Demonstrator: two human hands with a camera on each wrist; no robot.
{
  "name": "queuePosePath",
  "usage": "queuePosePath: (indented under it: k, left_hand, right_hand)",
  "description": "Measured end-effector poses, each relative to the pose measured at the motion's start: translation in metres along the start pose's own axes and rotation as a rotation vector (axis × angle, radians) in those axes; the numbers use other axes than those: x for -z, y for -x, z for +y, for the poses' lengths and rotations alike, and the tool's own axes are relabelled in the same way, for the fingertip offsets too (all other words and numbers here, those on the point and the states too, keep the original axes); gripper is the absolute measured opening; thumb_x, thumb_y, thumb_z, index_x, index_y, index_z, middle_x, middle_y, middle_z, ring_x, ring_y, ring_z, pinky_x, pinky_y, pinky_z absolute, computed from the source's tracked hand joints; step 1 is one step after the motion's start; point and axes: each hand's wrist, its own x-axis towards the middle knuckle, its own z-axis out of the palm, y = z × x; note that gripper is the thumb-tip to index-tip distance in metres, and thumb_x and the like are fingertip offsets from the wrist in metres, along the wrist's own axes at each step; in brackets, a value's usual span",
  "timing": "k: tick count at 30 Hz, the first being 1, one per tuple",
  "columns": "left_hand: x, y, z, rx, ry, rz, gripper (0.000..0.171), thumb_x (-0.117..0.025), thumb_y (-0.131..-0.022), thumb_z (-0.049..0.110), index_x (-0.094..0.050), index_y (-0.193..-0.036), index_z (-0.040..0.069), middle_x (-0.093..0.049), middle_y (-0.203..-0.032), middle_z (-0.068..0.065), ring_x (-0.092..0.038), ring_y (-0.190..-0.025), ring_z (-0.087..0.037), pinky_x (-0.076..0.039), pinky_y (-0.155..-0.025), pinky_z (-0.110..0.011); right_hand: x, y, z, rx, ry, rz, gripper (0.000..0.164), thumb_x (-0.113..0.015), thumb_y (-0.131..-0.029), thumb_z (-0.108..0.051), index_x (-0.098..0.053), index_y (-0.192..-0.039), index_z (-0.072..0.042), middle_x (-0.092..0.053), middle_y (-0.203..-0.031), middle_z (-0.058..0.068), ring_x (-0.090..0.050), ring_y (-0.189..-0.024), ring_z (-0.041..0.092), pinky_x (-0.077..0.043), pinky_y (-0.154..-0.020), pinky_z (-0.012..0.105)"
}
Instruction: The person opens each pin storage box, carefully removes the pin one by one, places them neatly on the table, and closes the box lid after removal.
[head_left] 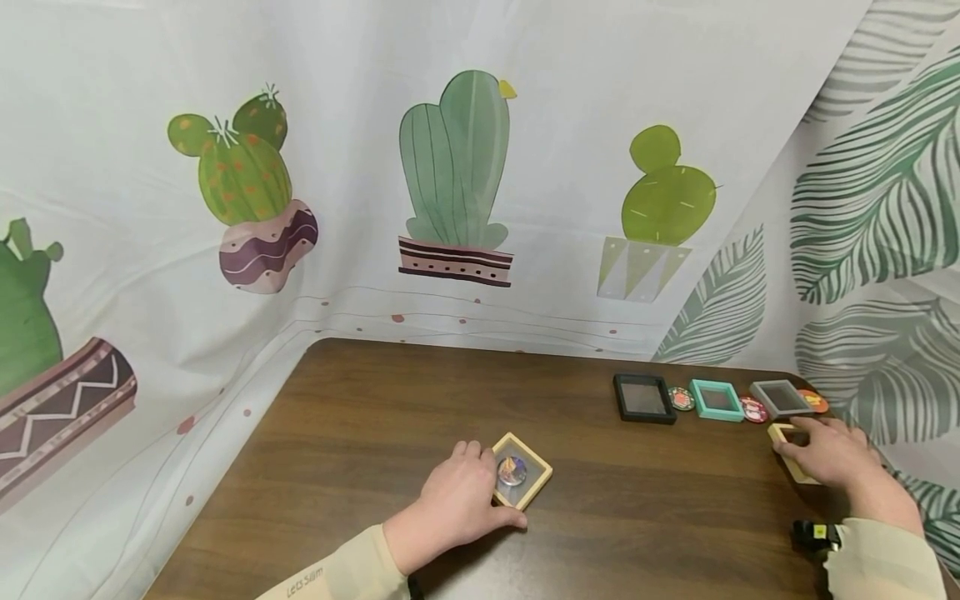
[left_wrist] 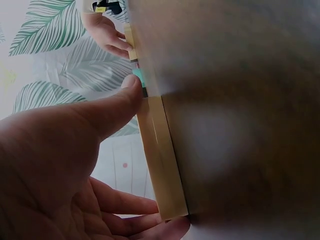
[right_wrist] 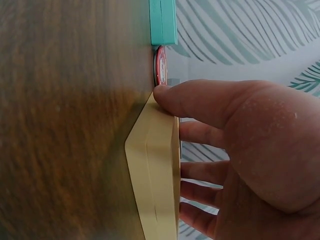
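My left hand (head_left: 459, 496) holds a small yellow square display frame (head_left: 537, 490) on the table, turned corner-on in the head view. A round, colourful disc (head_left: 512, 472) sits inside its clear window. In the left wrist view the thumb is at one end of this frame and the fingertips (left_wrist: 175, 227) at the other. At the table's right side, my right hand (head_left: 840, 456) grips a second yellow frame (right_wrist: 155, 155). Its thumb lies at a corner and its fingers reach over the far side, covering much of that frame in the head view.
Along the back right stand a black frame (head_left: 644, 398), a turquoise frame (head_left: 697, 400) and a grey frame (head_left: 782, 398). Beside them lie a green-edged chip (head_left: 681, 398), a red chip (head_left: 753, 409) and an orange disc (head_left: 814, 402). Cactus-print cloth (head_left: 555, 200) hangs behind the brown table (head_left: 420, 392).
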Motion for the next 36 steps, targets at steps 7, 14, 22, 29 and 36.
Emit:
queuePosePath:
  k: [7, 14, 22, 29, 36]
  left_hand:
    - [-0.003, 0.000, -0.002, -0.012, 0.003, 0.017, 0.090, -0.068, -0.060, 0.085, -0.059, -0.097, 0.004, -0.043, -0.082, 0.000, -0.042, -0.076, -0.017, -0.046, -0.058, -0.030]
    - [-0.002, 0.002, -0.002, -0.013, -0.002, 0.010, 0.089, -0.066, -0.059, 0.086, -0.059, -0.094, 0.005, -0.041, -0.080, 0.001, -0.040, -0.074, -0.016, -0.044, -0.055, -0.029]
    - [-0.002, 0.002, -0.003, -0.024, -0.004, 0.001, 0.093, -0.066, -0.060, 0.085, -0.062, -0.102, 0.002, -0.045, -0.082, 0.000, -0.042, -0.076, -0.016, -0.047, -0.059, -0.030]
    - [-0.002, 0.003, -0.004, -0.029, 0.003, 0.009, 0.092, -0.069, -0.061, 0.083, -0.063, -0.104, 0.002, -0.047, -0.083, 0.000, -0.042, -0.075, -0.015, -0.048, -0.061, -0.030]
    - [-0.002, 0.003, -0.005, -0.046, -0.006, 0.032, 0.087, -0.074, -0.061, 0.077, -0.064, -0.105, 0.003, -0.048, -0.082, 0.001, -0.044, -0.074, -0.016, -0.048, -0.061, -0.030]
  right_hand:
    - [-0.001, 0.000, 0.001, -0.001, 0.000, 0.003, 0.080, -0.055, -0.092, -0.057, -0.040, -0.134, 0.009, -0.028, -0.126, 0.046, -0.025, -0.107, 0.069, -0.032, -0.078, 0.079]
    - [0.000, 0.000, 0.000, 0.004, -0.003, 0.010, 0.082, -0.054, -0.092, -0.059, -0.040, -0.135, 0.009, -0.027, -0.127, 0.046, -0.025, -0.107, 0.069, -0.031, -0.078, 0.079]
    - [-0.001, 0.002, 0.000, 0.032, -0.007, 0.034, 0.085, -0.052, -0.093, -0.062, -0.038, -0.136, 0.009, -0.025, -0.129, 0.046, -0.024, -0.108, 0.070, -0.031, -0.078, 0.078]
    - [0.002, 0.003, -0.011, 0.096, -0.012, 0.144, 0.079, -0.054, -0.095, -0.055, -0.039, -0.133, 0.013, -0.030, -0.126, 0.048, -0.025, -0.114, 0.067, -0.027, -0.088, 0.074]
    - [0.003, -0.002, -0.048, 0.265, -0.113, 0.320, 0.084, -0.065, -0.092, -0.042, -0.029, -0.142, 0.015, -0.035, -0.130, 0.044, -0.030, -0.117, 0.062, -0.024, -0.094, 0.071]
